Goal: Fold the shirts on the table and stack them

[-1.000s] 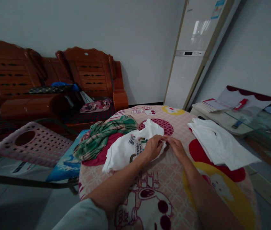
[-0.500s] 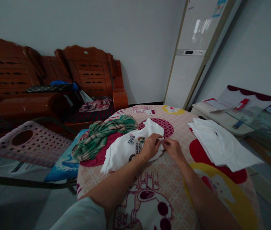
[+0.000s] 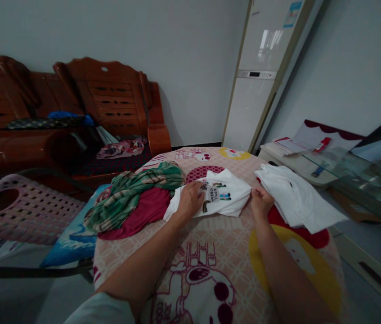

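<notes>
A white printed T-shirt [image 3: 232,204] lies on the round table, its dark lettering and small coloured figures facing up. My left hand [image 3: 190,198] rests on its left part, with the fingers stretched over the cloth and covering some of the print. At the shirt's right end, my right hand [image 3: 261,201] pinches the edge of the fabric between thumb and fingers, pulling that side taut. Left of the shirt lie a green plaid cloth [image 3: 150,180] and a crimson cloth [image 3: 143,213], bunched together. Folded white clothing [image 3: 298,195] sits just beyond my right hand.
A patterned pink cloth [image 3: 203,247] covers the table. To the left are a woven chair [image 3: 42,216] with a blue cushion [image 3: 72,238] and wooden seats [image 3: 109,96]. A glass-topped stand [image 3: 352,168] is at the right, and a tall white air conditioner [image 3: 254,99] stands behind.
My hands have moved apart, the left one leftward onto the shirt, the right one rightward with its edge. The shirt is now spread wider and its print shows more. The view has turned slightly right.
</notes>
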A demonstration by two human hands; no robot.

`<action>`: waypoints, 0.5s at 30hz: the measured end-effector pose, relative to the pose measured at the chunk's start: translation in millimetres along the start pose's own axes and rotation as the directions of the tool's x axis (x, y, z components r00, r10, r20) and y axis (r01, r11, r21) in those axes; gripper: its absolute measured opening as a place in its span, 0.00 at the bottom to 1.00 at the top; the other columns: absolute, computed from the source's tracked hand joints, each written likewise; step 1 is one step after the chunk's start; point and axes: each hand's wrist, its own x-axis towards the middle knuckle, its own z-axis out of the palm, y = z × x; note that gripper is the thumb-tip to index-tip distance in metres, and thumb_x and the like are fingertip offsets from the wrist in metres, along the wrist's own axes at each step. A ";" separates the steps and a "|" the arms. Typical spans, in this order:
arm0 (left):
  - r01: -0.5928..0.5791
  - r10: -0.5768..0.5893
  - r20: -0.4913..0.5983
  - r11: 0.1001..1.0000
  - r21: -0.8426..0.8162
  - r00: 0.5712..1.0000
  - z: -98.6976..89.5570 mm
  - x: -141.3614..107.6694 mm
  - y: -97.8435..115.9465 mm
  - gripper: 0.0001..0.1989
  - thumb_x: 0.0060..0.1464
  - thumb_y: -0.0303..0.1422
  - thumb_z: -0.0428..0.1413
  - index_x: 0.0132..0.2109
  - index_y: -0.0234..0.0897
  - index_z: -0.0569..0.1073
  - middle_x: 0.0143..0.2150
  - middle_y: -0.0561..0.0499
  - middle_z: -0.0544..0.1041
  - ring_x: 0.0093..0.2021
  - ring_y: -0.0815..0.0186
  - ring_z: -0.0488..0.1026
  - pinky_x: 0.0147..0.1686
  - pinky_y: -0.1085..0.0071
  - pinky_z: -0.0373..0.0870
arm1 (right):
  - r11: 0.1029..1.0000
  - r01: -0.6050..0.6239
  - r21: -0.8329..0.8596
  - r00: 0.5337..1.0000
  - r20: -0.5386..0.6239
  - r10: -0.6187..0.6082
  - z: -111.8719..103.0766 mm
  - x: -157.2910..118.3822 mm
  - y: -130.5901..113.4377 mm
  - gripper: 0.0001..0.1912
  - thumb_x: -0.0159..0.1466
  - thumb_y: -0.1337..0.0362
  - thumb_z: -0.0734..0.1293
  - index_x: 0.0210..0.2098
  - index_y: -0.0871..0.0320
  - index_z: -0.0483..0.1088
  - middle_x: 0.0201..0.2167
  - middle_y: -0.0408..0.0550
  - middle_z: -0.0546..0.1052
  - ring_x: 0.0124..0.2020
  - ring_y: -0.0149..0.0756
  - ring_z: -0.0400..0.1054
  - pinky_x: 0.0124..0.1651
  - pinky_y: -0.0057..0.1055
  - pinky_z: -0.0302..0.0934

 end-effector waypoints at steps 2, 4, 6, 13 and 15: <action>0.065 -0.065 0.017 0.997 0.045 0.998 -5.4 2.2 -8.0 0.15 0.56 0.29 0.56 0.51 0.33 0.74 0.52 0.42 0.77 0.53 0.57 0.72 0.57 0.60 0.67 | 1.000 0.002 -0.007 1.000 0.013 -0.002 0.7 -2.6 -1.5 0.18 0.55 0.55 0.63 0.32 0.61 0.78 0.28 0.51 0.80 0.30 0.44 0.71 0.38 0.37 0.64; 0.114 -0.118 0.031 0.989 0.099 0.993 -8.2 3.4 -13.9 0.16 0.57 0.32 0.56 0.51 0.32 0.73 0.51 0.41 0.77 0.53 0.56 0.73 0.57 0.60 0.67 | 0.999 0.021 -0.026 0.999 0.031 -0.020 1.3 -4.1 -2.0 0.17 0.56 0.55 0.63 0.32 0.61 0.78 0.28 0.51 0.80 0.31 0.43 0.71 0.38 0.36 0.64; 0.144 -0.153 0.046 0.978 0.151 0.987 -8.3 3.8 -18.0 0.16 0.57 0.33 0.56 0.51 0.33 0.73 0.50 0.41 0.78 0.53 0.56 0.73 0.56 0.60 0.67 | 0.997 0.054 -0.061 0.998 0.049 -0.051 1.4 -4.6 -2.3 0.17 0.56 0.56 0.63 0.33 0.61 0.78 0.28 0.52 0.80 0.30 0.43 0.71 0.37 0.36 0.64; 0.158 -0.175 0.062 0.962 0.222 0.983 -0.8 2.0 -20.1 0.15 0.60 0.34 0.53 0.52 0.34 0.73 0.48 0.42 0.79 0.51 0.57 0.74 0.55 0.62 0.67 | 0.871 0.464 -0.163 0.883 0.005 -0.470 0.8 -16.8 -27.8 0.17 0.65 0.56 0.61 0.40 0.61 0.76 0.40 0.58 0.79 0.42 0.46 0.72 0.48 0.44 0.65; 0.152 -0.169 0.062 0.963 0.221 0.984 0.1 1.3 -19.6 0.16 0.60 0.35 0.53 0.52 0.34 0.73 0.48 0.42 0.79 0.50 0.57 0.75 0.55 0.62 0.67 | 0.769 0.629 -0.116 0.777 0.065 -0.626 3.9 -30.0 -41.6 0.15 0.66 0.57 0.62 0.44 0.60 0.75 0.45 0.59 0.78 0.48 0.46 0.70 0.54 0.47 0.63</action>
